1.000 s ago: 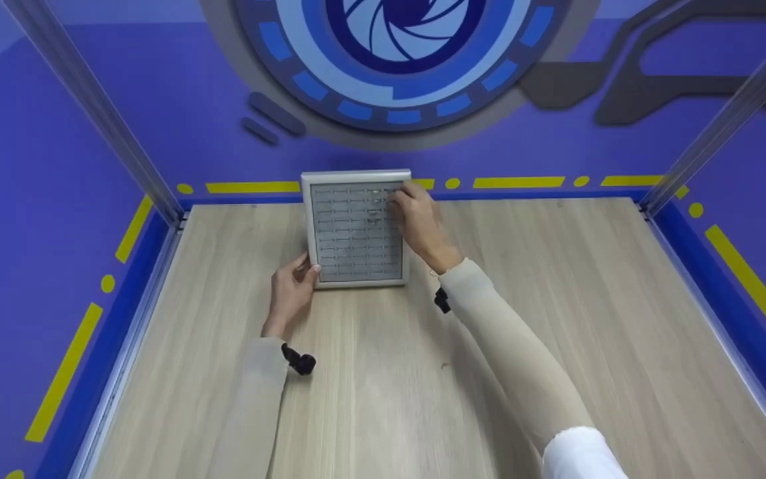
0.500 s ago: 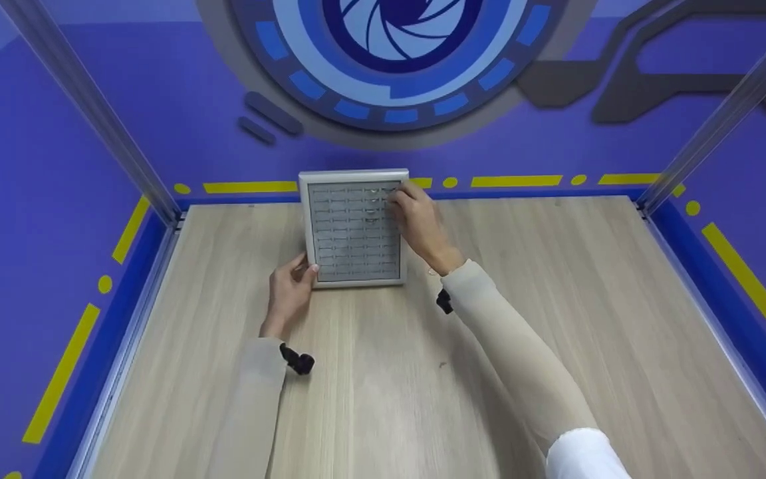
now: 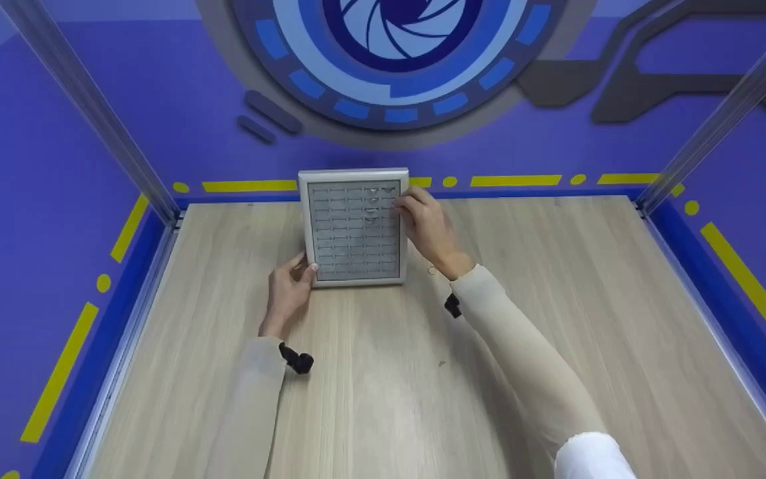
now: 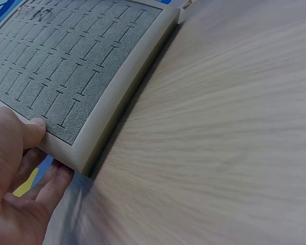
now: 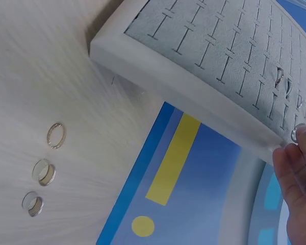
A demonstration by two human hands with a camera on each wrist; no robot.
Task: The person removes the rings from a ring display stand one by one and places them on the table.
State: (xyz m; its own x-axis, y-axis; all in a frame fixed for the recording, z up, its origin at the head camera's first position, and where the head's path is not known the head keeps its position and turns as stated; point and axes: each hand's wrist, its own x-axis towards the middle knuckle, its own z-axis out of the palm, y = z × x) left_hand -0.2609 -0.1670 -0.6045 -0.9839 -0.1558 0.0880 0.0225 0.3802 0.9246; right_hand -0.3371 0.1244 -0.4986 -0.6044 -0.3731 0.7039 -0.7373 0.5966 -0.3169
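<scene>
A ring display tray (image 3: 356,175) with a pale frame and grey slotted pad leans upright near the back wall. My left hand (image 3: 286,296) grips its lower left corner, thumb on the front of the frame and fingers behind. At the tray's upper right edge, my right hand (image 3: 428,226) pinches a silver ring (image 5: 294,134) close against the pad, partly hidden by the fingertips in the right wrist view. Several rings sit in the upper slots, among them one ring (image 5: 279,76) near the right side and another ring (image 3: 388,190) in the top right slot.
On the wooden table (image 3: 370,399) right of the tray, the right wrist view shows a gold-toned ring (image 5: 55,136) and two wider silver rings, one ring (image 5: 44,172) beside the other ring (image 5: 32,204). A blue patterned wall (image 3: 529,150) stands close behind the tray.
My right hand has shifted slightly right and down along the tray's edge, uncovering a ring in the top right slot. My left hand and the tray stay in place.
</scene>
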